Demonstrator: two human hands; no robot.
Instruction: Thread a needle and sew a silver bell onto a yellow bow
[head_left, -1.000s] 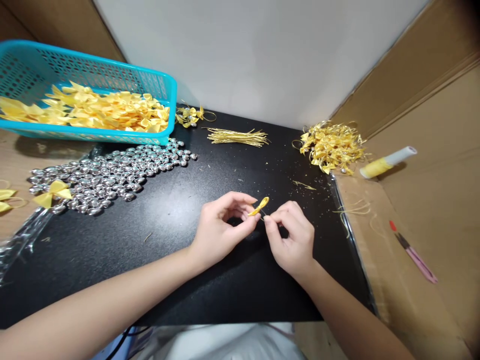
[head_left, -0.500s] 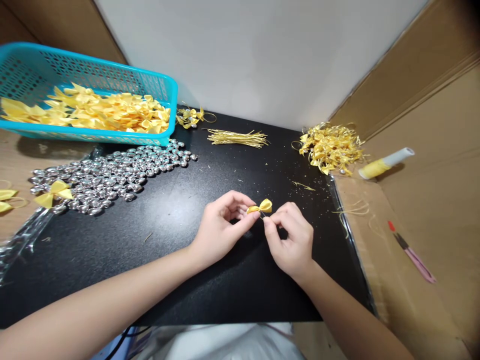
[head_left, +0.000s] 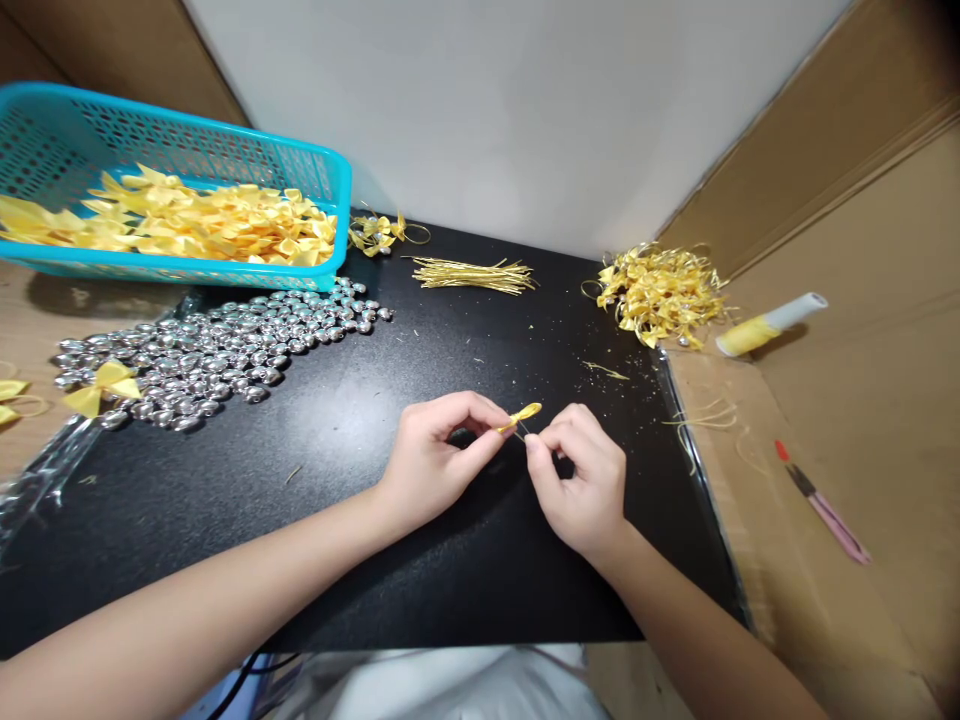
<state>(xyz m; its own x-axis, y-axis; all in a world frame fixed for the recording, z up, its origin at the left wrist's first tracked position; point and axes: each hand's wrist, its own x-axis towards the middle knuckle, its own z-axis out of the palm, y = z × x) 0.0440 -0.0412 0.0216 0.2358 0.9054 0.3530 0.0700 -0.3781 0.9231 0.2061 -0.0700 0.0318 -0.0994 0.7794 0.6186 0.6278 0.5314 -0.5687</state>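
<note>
The black bench [head_left: 360, 480] carries the work, w/ both hands meeting just above its middle. The left hand [head_left: 431, 460] pinches a small yellow ribbon bow [head_left: 523, 413] between thumb and forefinger; the right hand [head_left: 581, 480] is closed on what looks like a thin wire or thread at the bow's centre, though it's too fine to make out for sure.

Doing this step well prob. means keeping the left pinch right at the bow's waist so the loops don't collapse, and keeping the thin strand taut w/ the right, close to the knot, not out at its end.

The bow sits between the two sets of fingertips, clear of the bench. Its long axis runs roughly left-right, tilted up toward the far right, w/ the visible loop pointing away from the person.
</note>
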